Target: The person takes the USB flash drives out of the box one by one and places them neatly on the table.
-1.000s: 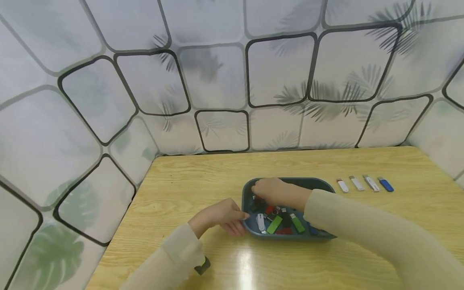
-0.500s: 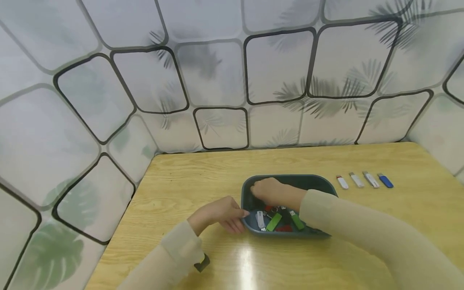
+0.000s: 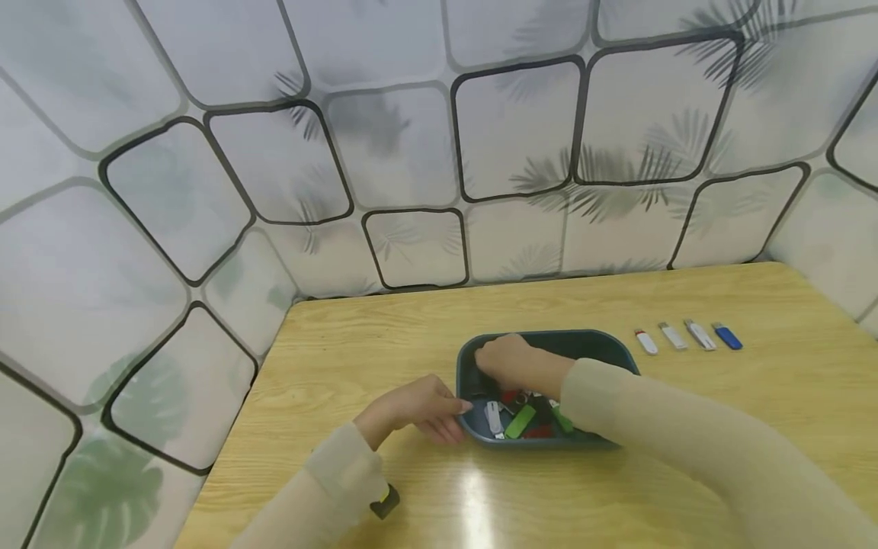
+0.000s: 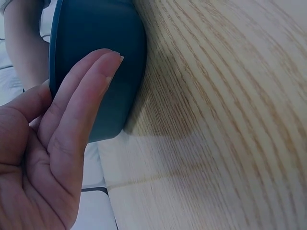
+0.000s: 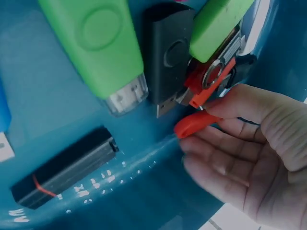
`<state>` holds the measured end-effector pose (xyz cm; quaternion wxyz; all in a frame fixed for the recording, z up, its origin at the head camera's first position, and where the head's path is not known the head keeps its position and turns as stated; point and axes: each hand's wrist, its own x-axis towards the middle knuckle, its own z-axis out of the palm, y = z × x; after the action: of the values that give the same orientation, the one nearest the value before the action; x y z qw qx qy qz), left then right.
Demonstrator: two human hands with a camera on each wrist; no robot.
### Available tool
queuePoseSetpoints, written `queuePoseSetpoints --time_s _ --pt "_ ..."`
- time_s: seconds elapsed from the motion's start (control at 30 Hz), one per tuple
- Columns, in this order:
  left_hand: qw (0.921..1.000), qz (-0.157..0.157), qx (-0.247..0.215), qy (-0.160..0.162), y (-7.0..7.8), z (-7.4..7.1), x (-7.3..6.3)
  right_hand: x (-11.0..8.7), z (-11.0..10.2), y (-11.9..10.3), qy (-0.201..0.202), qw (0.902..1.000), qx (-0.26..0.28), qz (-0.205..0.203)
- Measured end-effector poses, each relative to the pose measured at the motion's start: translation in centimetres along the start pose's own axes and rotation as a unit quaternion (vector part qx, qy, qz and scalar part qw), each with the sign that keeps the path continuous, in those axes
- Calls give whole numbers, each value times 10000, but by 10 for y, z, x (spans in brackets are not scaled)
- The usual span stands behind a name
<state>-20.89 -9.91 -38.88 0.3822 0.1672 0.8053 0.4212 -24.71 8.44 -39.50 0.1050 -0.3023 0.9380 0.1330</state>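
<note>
In the head view a dark blue plastic bin (image 3: 607, 347) holds loose USB flash drives. My left hand (image 3: 418, 408) pinches its left rim. The left wrist view shows the thumb over the rim and straight fingers along the outer wall (image 4: 100, 24). My right hand (image 3: 511, 362) reaches into the bin's left end. Up close, its thumb and fingers pinch a red rounded piece (image 5: 194, 125), seemingly a USB flash drive, partly hidden by the fingers. Nearby lie a black stick with a red band (image 5: 64, 167), a green drive (image 5: 103, 43) and a black swivel drive (image 5: 168, 55).
On the wooden table (image 3: 370, 335), right of the bin, several USB drives lie in a row: a white one with red (image 3: 646, 342), a pale one (image 3: 673, 335), a white-and-silver one (image 3: 700, 335) and a blue one (image 3: 727, 336). A patterned fabric wall (image 3: 405, 152) stands behind.
My right hand has stayed at the bin's left end with small shifts, and its forearm now covers more of the drives on the right. The left hand keeps its hold. The head view shifts slightly.
</note>
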Motion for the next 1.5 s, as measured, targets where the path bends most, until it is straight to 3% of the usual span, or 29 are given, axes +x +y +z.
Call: queuePoseSetpoints --time_s 0.6,0.8,0.9,1.33,1.5 --pt "9999 -109 -16 -58 -1 0 0 -18 -23 17 -52 9971 740 170" --pt "9999 -112 -14 -42 2 -1 0 -25 -33 17 -109 9899 1359 390" --pt "9999 -98 -25 -24 2 -1 2 -32 -36 21 -65 9883 1423 542" --pt "9999 -133 -42 40 4 1 8 -82 -44 74 317 9804 1647 1033" --pt "9997 -197 -108 77 1 1 6 -99 -37 100 337 9766 1805 1118"
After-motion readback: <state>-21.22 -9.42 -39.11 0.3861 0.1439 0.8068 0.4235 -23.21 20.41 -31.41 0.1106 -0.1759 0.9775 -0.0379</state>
